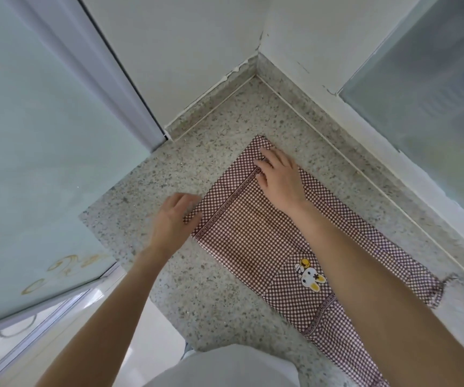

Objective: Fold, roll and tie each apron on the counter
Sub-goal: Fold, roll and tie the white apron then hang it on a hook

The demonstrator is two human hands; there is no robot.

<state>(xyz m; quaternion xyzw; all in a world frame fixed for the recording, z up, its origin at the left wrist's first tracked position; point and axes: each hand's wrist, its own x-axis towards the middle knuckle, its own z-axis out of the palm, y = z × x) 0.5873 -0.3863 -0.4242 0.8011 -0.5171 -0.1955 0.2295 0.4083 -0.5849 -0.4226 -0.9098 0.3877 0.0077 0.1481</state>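
— Brown-and-white checked cotton apron (256, 236), where does it lie?
— Flat and folded into a long strip on the speckled stone worktop (169, 275), near the wall corner; its rabbit patch (310, 276) faces up.
— And the hands?
— Right hand (279, 177) presses spread fingers on the far end, seemingly to pin the fold; left hand (173, 219) touches the near-left corner; blur hides whether its grip pinches or merely pushes the cloth.
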